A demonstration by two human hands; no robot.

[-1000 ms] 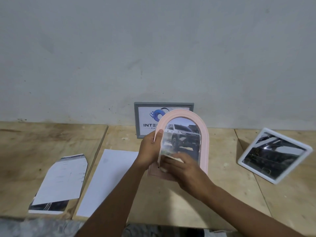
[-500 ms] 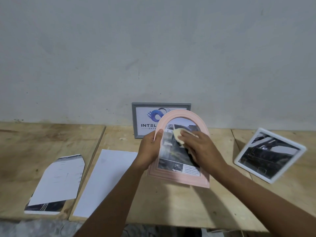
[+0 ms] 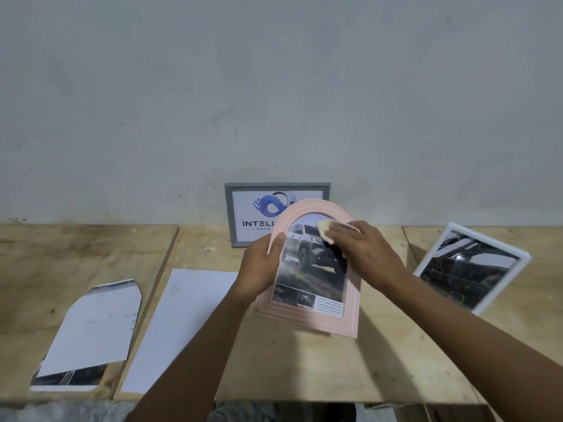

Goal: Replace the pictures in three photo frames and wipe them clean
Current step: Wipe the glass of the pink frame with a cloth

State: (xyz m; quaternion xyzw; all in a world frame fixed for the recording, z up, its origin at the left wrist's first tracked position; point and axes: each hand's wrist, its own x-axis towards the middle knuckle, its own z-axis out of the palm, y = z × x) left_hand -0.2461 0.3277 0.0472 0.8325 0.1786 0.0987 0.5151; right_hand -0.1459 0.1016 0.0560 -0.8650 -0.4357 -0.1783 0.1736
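On the wooden plank counter (image 3: 335,370), far left, lies an arch-cut paper print (image 3: 91,327), face down, with a plain white paper sheet (image 3: 179,327) just beside it. The left hand (image 3: 262,266) grips the left edge of the pink arched photo frame (image 3: 307,321), held tilted over the counter's middle, a car picture inside. Behind it a grey rectangular frame (image 3: 231,214) leans on the wall. The right hand (image 3: 365,254) holds a pale yellow cloth (image 3: 324,229) against the pink frame's upper glass. Far right stands a tilted white rectangular frame (image 3: 518,260).

Dim, soft light; wide-angle edge distortion
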